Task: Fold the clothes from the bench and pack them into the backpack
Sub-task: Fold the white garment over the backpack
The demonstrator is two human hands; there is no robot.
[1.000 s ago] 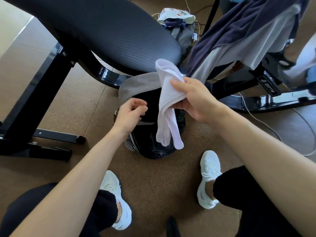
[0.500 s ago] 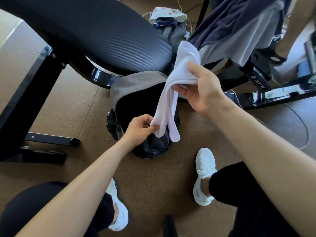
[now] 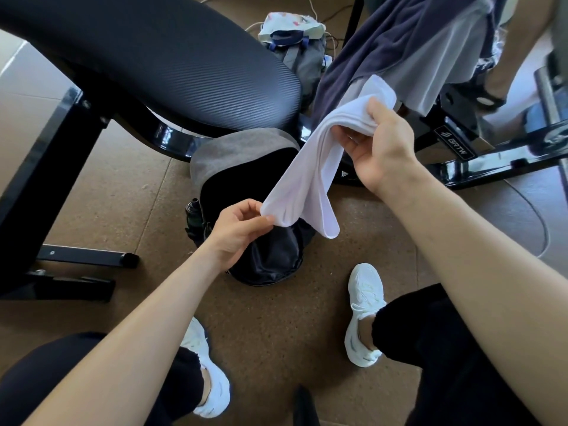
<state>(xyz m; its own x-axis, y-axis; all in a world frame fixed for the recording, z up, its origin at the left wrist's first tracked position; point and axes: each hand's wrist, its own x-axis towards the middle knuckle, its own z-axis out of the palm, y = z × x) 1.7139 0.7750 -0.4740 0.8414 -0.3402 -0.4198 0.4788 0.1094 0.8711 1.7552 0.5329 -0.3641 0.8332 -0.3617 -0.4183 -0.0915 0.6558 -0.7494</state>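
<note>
A white garment [image 3: 310, 179] hangs in the air over the black backpack [image 3: 270, 253], which stands open on the floor with its grey flap [image 3: 236, 152] folded back. My right hand [image 3: 378, 142] grips the garment's upper end. My left hand [image 3: 236, 232] pinches its lower edge just above the backpack's opening. More clothes, a dark blue one [image 3: 384, 47] and a light grey one [image 3: 430, 66], lie draped over the bench at the upper right.
A padded black bench seat [image 3: 159, 56] fills the upper left, its frame and feet [image 3: 89, 259] on the brown floor. A second small bag [image 3: 295, 38] with cables stands behind. My knees and white shoes [image 3: 362, 315] are at the bottom.
My right hand has lifted the white garment up and to the right. My left hand has moved from the backpack's rim to pinch the garment's lower edge, so the cloth is stretched between both hands.
</note>
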